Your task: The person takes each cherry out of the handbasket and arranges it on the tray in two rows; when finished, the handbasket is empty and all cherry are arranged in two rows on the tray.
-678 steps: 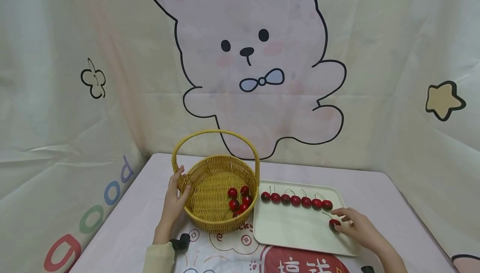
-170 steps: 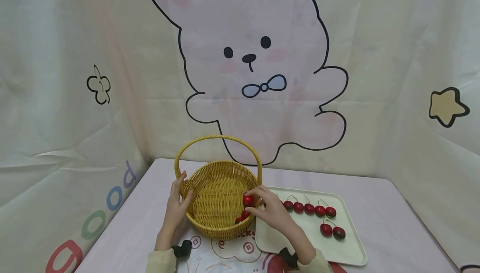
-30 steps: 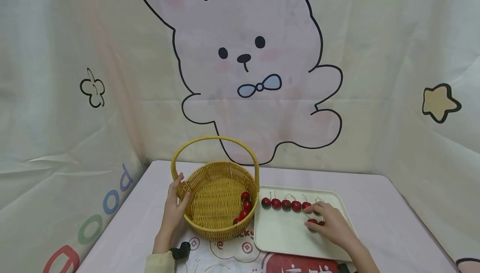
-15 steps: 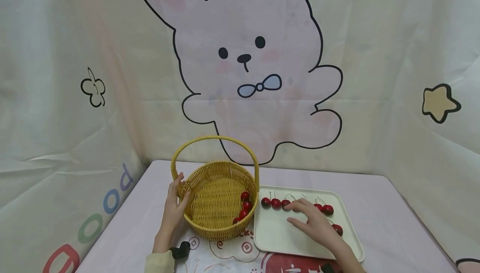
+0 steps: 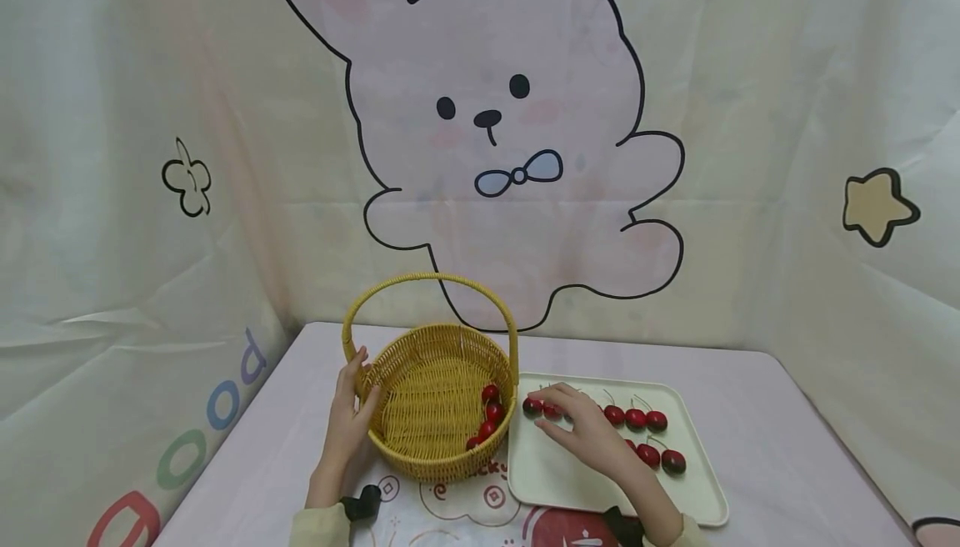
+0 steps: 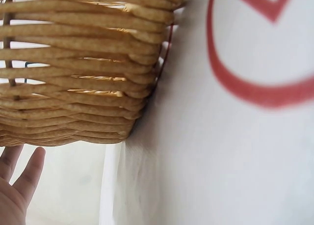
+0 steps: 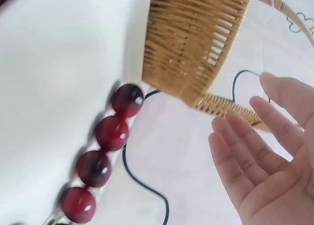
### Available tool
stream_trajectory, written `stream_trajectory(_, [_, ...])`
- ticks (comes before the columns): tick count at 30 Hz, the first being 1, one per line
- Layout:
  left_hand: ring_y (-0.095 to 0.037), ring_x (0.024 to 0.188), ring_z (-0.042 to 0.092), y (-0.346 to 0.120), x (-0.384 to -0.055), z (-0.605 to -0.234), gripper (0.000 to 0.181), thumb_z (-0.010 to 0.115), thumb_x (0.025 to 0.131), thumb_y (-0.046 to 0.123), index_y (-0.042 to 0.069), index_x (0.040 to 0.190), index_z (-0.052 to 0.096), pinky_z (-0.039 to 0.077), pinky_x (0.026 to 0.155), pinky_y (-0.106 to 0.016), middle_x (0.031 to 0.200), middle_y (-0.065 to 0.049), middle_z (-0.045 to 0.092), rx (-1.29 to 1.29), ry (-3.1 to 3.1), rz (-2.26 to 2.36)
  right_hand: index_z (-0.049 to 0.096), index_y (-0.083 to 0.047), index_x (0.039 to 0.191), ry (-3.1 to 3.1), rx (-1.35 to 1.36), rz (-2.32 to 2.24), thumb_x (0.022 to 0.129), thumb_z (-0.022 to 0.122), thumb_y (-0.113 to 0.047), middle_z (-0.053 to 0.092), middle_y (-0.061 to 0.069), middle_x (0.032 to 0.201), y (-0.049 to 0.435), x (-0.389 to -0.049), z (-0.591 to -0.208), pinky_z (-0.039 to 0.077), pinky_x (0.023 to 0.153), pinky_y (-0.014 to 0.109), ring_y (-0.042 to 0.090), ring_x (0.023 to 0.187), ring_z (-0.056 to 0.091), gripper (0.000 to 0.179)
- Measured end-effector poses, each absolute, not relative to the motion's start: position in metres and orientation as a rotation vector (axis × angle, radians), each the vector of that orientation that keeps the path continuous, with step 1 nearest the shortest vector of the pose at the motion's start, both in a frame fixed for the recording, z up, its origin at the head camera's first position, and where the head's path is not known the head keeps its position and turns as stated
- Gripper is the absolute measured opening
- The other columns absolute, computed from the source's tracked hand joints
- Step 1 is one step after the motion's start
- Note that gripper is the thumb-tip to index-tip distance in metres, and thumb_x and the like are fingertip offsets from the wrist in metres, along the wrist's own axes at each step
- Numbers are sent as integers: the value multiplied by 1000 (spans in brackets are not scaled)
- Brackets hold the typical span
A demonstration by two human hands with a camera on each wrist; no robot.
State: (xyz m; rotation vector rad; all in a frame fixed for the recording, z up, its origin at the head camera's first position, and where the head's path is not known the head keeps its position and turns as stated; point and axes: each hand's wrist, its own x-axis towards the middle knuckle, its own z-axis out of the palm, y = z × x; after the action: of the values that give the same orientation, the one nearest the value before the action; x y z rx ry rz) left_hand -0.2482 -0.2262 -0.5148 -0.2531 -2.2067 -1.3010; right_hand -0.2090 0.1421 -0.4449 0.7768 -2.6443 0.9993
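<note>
Basket, yellow wicker, cherries inside — left hand against its side, fingers extended; right hand, fingers loosely parted, over tray with cherry rows.

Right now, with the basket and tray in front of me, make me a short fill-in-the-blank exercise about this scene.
1. The tray lies to the ____ of the basket, as the person sees it.
2. Of those two, the left hand touches the ____.
3. Of those two, the right hand is over the ____.
4. In the head view, ____ cherries show inside the basket.

Missing words: right; basket; tray; four.
</note>
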Motion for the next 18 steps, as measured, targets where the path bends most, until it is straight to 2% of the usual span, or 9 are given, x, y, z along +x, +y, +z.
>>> stream_trajectory(6, [-32,121,47,-226,-248,-515,69,59,88,4,29,145,29,35,93,-64,140,-7,38,-257,-2200,-1302,63,-13,115,-2608,843,984,85,67,-18,63,1,111,119,-218,-441,52,80,38,17,100,60,31])
stream_trajectory(14, [-34,118,49,-227,-249,-516,67,60,87,2,23,144,32,38,91,-62,137,-9,41,-291,-2163,-1273,64,-16,114,-2640,923,1013,87,65,-20,62,-1,106,91,-233,-439,51,80,39,23,100,60,27])
stream_trajectory(18, [-34,118,49,-227,-249,-516,66,60,87,2,22,144,32,38,92,-62,137,-10,41,-305,-2157,-1272,63,-15,115,-2677,920,970,87,64,-23,60,-2,108,82,-238,-439,51,84,38,21,101,60,29])
